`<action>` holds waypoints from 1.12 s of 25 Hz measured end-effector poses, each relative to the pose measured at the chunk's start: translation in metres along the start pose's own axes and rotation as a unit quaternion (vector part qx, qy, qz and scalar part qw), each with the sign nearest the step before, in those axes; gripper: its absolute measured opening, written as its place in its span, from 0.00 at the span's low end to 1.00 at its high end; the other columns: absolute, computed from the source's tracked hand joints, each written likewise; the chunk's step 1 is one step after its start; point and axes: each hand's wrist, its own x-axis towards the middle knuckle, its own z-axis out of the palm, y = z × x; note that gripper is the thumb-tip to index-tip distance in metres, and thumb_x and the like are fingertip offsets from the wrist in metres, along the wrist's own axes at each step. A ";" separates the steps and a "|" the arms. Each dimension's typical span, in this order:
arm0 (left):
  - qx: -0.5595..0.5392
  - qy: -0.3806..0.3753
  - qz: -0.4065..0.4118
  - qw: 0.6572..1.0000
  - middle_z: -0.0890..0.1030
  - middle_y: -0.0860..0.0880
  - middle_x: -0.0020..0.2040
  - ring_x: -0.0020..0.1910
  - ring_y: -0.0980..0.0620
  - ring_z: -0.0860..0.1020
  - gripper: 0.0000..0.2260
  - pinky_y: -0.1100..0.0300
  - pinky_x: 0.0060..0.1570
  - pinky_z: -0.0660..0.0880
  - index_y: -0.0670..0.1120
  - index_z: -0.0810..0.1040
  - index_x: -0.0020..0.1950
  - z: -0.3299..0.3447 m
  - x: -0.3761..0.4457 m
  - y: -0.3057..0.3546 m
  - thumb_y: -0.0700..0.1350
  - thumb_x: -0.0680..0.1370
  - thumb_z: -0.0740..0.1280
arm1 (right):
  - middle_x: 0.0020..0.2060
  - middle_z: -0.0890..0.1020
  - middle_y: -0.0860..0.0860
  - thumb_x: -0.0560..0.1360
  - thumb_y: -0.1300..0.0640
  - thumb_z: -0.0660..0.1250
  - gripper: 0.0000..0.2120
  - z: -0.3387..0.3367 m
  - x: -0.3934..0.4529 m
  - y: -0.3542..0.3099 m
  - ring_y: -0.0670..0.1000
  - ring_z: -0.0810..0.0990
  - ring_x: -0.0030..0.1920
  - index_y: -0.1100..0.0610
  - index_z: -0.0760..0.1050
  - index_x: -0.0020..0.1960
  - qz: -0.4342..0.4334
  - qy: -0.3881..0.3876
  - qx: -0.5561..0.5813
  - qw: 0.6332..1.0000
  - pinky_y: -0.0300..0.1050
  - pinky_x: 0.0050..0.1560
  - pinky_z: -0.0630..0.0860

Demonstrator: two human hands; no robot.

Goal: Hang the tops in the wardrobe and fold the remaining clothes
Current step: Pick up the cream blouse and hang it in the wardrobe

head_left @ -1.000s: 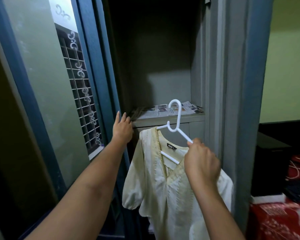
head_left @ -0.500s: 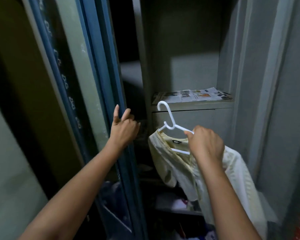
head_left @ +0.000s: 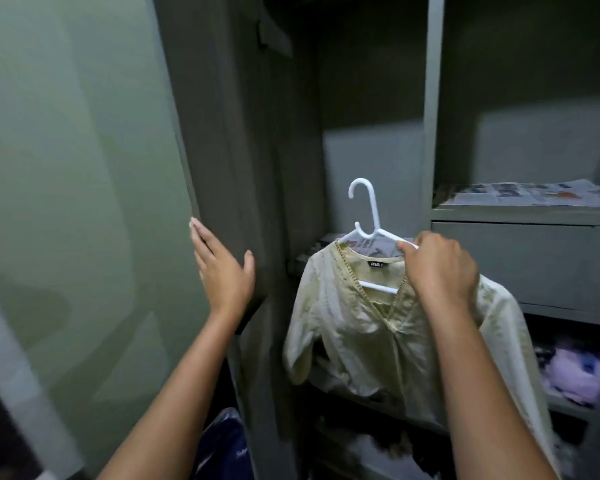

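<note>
A pale yellow top (head_left: 354,327) hangs on a white plastic hanger (head_left: 368,216) in front of the open grey wardrobe (head_left: 430,133). My right hand (head_left: 440,268) grips the hanger's right arm at the top's shoulder, holding it at shelf height. The hook points up and left, free of any rail. My left hand (head_left: 222,271) has straight fingers and lies flat against the edge of the wardrobe door (head_left: 208,133) on the left.
Newspapers (head_left: 530,194) lie on a shelf at the right, above a closed drawer front (head_left: 534,265). Lilac and dark clothes (head_left: 575,372) fill a lower right shelf. More dark items sit low in the middle compartment. A dark blue bag (head_left: 222,445) stands near the door's foot.
The door has swung wide to the left under my left hand, whose fingers went from curled on the edge to flat. The view has shifted left, showing the tall middle compartment.
</note>
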 end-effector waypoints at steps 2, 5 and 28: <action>-0.004 -0.014 -0.085 0.996 0.46 0.42 0.78 0.73 0.35 0.56 0.49 0.41 0.69 0.58 0.41 0.37 0.77 -0.013 0.023 -0.022 0.48 0.73 0.72 | 0.51 0.81 0.60 0.79 0.44 0.60 0.18 0.008 -0.006 -0.022 0.62 0.79 0.53 0.57 0.77 0.55 -0.016 -0.001 0.006 1.000 0.48 0.43 0.71; 0.010 -0.047 -0.126 0.991 0.47 0.39 0.77 0.73 0.35 0.56 0.52 0.39 0.68 0.59 0.42 0.36 0.77 -0.028 0.058 -0.060 0.49 0.71 0.74 | 0.50 0.82 0.60 0.80 0.45 0.59 0.18 0.022 -0.015 -0.055 0.62 0.79 0.52 0.58 0.77 0.54 -0.040 -0.003 0.012 0.999 0.47 0.41 0.68; -0.138 -0.136 0.284 0.939 0.44 0.51 0.79 0.77 0.50 0.41 0.37 0.44 0.73 0.37 0.46 0.45 0.79 0.144 0.085 0.223 0.51 0.78 0.63 | 0.43 0.79 0.55 0.76 0.41 0.64 0.20 -0.221 0.155 0.008 0.57 0.76 0.41 0.59 0.78 0.49 0.133 0.279 -0.107 0.945 0.45 0.37 0.67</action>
